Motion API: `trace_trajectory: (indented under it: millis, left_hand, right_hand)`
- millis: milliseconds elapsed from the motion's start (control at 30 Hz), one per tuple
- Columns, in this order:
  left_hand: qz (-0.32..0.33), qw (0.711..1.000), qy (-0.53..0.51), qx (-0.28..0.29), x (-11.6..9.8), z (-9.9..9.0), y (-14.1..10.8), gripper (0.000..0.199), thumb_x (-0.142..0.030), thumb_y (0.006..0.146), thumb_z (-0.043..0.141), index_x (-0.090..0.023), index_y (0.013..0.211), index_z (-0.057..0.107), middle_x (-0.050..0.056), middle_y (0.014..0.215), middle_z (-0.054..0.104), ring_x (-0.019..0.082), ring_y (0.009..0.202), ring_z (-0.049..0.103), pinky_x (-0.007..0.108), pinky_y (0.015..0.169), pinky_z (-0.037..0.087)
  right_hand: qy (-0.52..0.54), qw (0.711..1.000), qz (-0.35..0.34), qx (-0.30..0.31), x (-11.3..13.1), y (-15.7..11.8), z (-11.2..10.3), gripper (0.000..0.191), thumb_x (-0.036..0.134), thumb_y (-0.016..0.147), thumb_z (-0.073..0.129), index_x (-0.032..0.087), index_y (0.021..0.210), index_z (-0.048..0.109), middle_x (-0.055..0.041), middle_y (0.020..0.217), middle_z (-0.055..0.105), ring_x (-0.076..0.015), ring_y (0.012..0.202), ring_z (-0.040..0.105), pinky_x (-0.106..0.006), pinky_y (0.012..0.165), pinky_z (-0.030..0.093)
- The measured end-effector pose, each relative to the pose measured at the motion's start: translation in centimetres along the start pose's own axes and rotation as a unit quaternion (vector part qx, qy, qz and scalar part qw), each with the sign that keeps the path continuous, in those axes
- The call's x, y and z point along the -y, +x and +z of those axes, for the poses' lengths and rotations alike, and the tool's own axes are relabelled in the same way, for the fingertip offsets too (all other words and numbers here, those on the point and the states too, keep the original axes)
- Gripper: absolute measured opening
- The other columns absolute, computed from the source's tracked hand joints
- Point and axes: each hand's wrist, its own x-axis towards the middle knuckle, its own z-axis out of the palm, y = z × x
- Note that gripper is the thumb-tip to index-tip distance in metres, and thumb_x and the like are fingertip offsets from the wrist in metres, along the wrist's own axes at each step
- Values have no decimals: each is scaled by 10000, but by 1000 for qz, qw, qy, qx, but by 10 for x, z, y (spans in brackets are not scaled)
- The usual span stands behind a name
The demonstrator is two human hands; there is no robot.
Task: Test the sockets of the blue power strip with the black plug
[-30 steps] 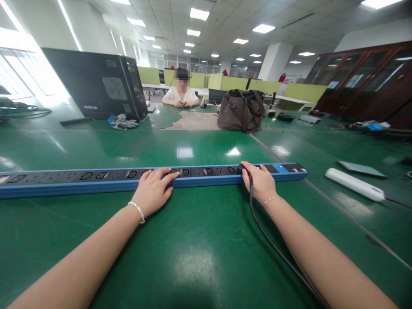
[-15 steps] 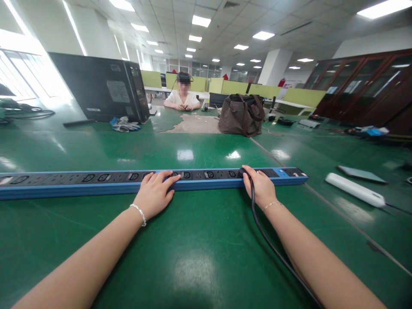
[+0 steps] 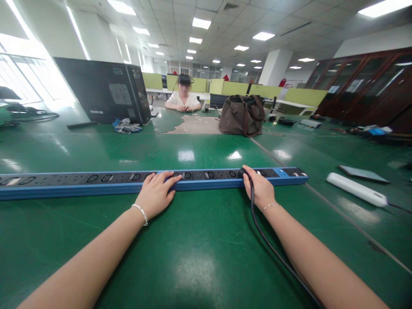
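Note:
A long blue power strip [image 3: 206, 185] with a black face of several sockets lies across the green table. My left hand [image 3: 157, 189] rests on it left of the middle, fingers spread over the sockets and the strip's front edge. Toward the right end, my right hand [image 3: 259, 187] is closed around a black plug [image 3: 242, 172], which sits at the socket face. Whether the plug's pins are fully in cannot be seen. From the plug a black cable [image 3: 264, 236] runs down below my right wrist and off the bottom edge.
The green table [image 3: 193, 240] also bears a white power bank-like bar [image 3: 355, 189], a flat grey device [image 3: 363, 174], a brown bag [image 3: 240, 116], gloves [image 3: 126, 125] and a black computer case [image 3: 106, 92]. Across the table sits another person [image 3: 183, 101], hands together.
Both hands keep their places on the power strip and the plug. Only a slight shift of the camera view shows.

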Motion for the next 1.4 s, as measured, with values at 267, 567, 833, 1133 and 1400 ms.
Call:
trace_trajectory:
  millis: [267,567,833,1133,1400]
  left_hand:
    - [-1,1000,-8,-6,0,1,0,453,-308,820,458,-341,1270,485,44,1292,511,231,1160,484,455,1032,280]
    - [1,1000,1,-3,-1,-1,0,445,-306,830,445,-333,1272,482,44,1290,507,222,1166,475,442,1033,275]
    - [3,1000,-6,-3,-1,0,0,445,-302,824,454,-338,1267,486,42,1289,508,224,1151,488,446,1025,285]
    - [6,1000,-3,-7,-1,0,0,447,-290,823,464,-339,1268,483,42,1281,510,221,1156,482,443,1019,290]
    - [5,1000,-1,-7,-2,-2,0,440,-297,828,463,-335,1265,485,44,1276,509,222,1161,477,440,1017,289]
  right_hand:
    - [10,999,27,-39,1,-3,6,379,317,893,377,217,1203,570,-61,979,701,-199,788,666,-283,664,511]
    - [-18,997,11,-76,-4,-3,12,371,330,895,399,179,1163,607,-83,1025,693,-187,772,675,-237,635,486]
    - [39,994,39,-94,-1,-3,12,353,330,892,395,208,1133,622,-55,1041,690,-189,834,670,-254,699,492]
    - [83,987,74,-114,-1,-4,16,327,337,873,427,220,1092,639,-41,1014,697,-188,830,667,-269,745,493]
    - [161,952,79,-249,-3,19,-24,361,313,901,382,164,1170,571,-96,1148,627,-189,1035,590,-328,910,445]
